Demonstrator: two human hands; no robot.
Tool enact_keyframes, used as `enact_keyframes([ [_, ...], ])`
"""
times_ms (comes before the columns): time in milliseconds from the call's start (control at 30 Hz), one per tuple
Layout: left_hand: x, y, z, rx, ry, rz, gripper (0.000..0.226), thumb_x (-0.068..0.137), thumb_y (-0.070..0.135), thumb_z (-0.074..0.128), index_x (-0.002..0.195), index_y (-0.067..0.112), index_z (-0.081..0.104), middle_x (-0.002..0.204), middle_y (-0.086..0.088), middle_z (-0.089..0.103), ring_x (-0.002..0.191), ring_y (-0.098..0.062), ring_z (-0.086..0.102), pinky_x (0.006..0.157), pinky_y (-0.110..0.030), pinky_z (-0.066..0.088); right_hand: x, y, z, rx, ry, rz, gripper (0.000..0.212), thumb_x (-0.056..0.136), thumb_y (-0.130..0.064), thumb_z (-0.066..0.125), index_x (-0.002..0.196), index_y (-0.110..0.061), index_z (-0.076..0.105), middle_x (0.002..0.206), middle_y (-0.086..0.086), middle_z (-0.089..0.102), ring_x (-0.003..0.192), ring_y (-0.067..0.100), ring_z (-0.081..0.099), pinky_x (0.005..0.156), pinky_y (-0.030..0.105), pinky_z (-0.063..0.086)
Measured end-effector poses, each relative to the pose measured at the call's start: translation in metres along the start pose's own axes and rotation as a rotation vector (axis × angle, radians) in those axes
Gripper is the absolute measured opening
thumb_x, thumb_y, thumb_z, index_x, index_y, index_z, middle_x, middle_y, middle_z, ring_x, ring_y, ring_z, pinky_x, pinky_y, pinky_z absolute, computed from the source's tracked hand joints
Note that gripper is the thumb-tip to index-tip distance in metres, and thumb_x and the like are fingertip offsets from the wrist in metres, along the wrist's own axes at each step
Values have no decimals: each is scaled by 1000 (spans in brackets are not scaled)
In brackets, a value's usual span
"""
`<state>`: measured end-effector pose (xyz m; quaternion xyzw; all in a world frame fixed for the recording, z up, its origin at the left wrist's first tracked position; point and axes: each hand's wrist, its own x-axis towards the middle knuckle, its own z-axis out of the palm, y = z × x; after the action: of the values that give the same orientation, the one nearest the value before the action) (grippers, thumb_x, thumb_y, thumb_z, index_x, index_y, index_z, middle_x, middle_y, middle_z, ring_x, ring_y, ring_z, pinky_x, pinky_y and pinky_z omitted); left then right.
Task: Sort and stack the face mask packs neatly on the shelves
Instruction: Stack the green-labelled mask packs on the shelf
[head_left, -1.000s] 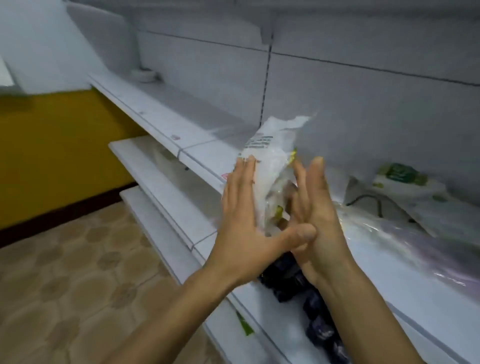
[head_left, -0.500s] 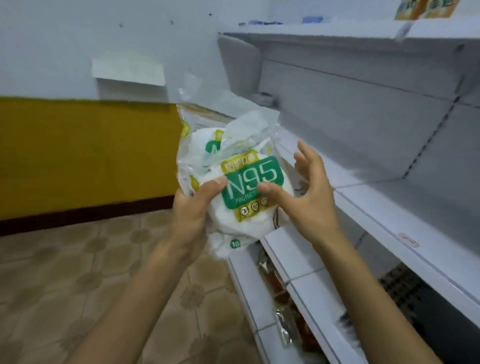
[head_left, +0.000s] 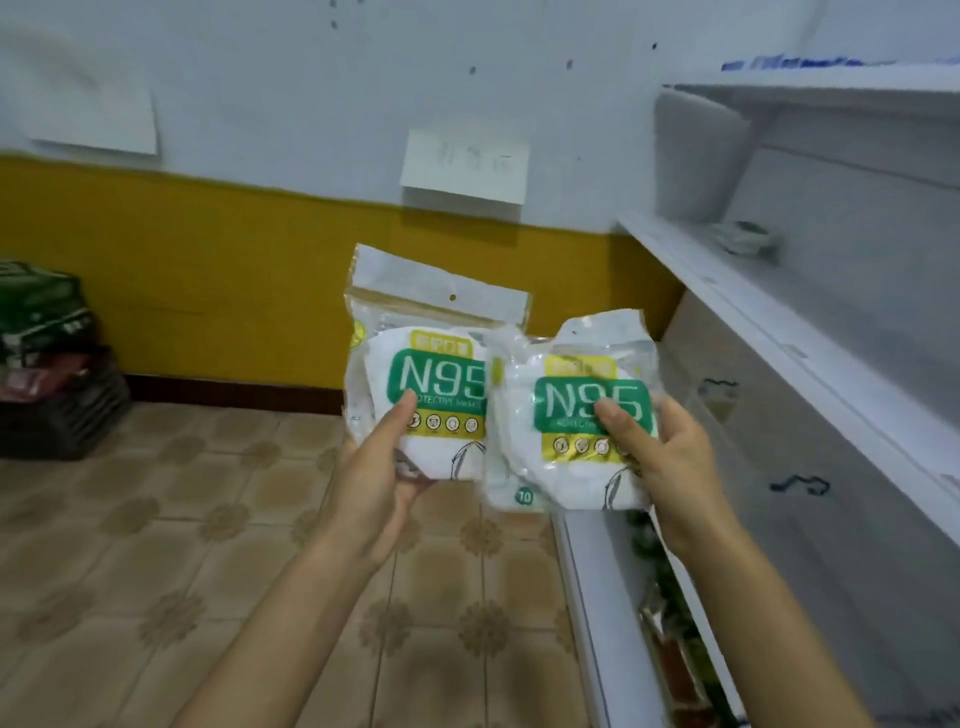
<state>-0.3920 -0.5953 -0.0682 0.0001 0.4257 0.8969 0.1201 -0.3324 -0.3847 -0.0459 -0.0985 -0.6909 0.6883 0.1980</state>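
I hold two clear N95 face mask packs with green and yellow labels side by side, out in front of the white shelves (head_left: 737, 291). My left hand (head_left: 382, 467) grips the left pack (head_left: 415, 332) from below, thumb on its label. My right hand (head_left: 670, 457) grips the right pack (head_left: 566, 467), thumb pressed on the green N95 panel. The right pack overlaps the left one's edge and its top is crumpled. Both packs hang upright above the floor, left of the shelf unit.
A small pale object (head_left: 748, 241) lies on the upper shelf. Goods (head_left: 670, 613) show on a low shelf under my right arm. A dark crate (head_left: 57, 415) with packages stands on the tiled floor at the left wall. A white paper (head_left: 465, 166) hangs on the wall.
My view has swung left from the shelves toward the wall. The packs I held together have been pulled apart, one in each hand, labels facing me.
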Motion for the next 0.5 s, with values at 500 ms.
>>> enact_keyframes([
  [500, 239, -44, 82, 235, -337, -104, 75, 70, 36, 82, 133, 12, 52, 125, -16, 64, 111, -33, 64, 82, -39, 57, 251, 63, 20, 186, -154, 124, 63, 62, -29, 82, 117, -16, 55, 108, 6, 72, 95, 25, 71, 82, 47, 58],
])
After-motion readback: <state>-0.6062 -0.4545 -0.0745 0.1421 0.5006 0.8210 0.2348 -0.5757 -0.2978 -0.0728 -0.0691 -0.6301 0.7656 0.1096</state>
